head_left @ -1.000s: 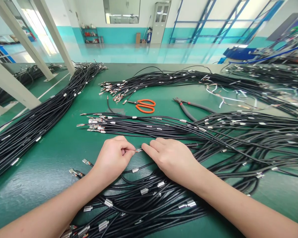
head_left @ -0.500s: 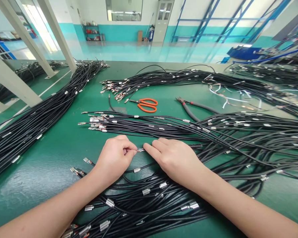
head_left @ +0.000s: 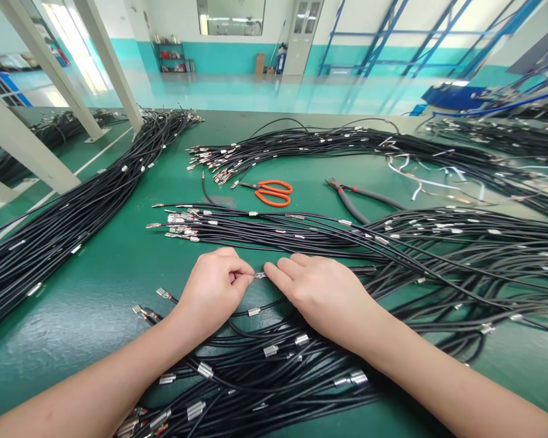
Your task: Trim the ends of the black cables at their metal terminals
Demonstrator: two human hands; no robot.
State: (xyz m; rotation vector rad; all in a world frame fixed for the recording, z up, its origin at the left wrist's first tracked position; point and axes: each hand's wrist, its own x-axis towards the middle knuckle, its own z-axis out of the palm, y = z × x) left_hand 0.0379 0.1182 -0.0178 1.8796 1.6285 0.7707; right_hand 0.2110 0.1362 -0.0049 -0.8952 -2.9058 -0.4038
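- Pinched tight, the thumb and pointer finger of the left hand [head_left: 221,283] meet at the left end of a tiny, shiny silver metal connector [head_left: 260,275], seen from the head view.
- That connector sits in the small gap between the two hands, right by the left fingertips, low over the shiny green flat table [head_left: 91,328].
- From the other side, the right hand [head_left: 324,292] reaches in with its palm down. Its pointer finger comes to the right end of the connector. The other fingers bend down out of sight, so I cannot tell if they are squeezing something.
- Just past the right hand, a thin dark piece [head_left: 364,269] pokes out to the right. I cannot tell if it joins the connector.
- Below the hands lies a messy heap of long, thin black cables [head_left: 251,380] with shiny silver metal sleeves [head_left: 205,370] on them.
- Just above the hands, a flat row of straight black cables [head_left: 256,230] has silver tips on its left end.
- Behind that row are a small cutting tool with orange loop handles [head_left: 274,193] and metal cutters with long gray handles [head_left: 354,204].
- Off to the left, a thick black cable bundle [head_left: 77,210] runs at a slant.
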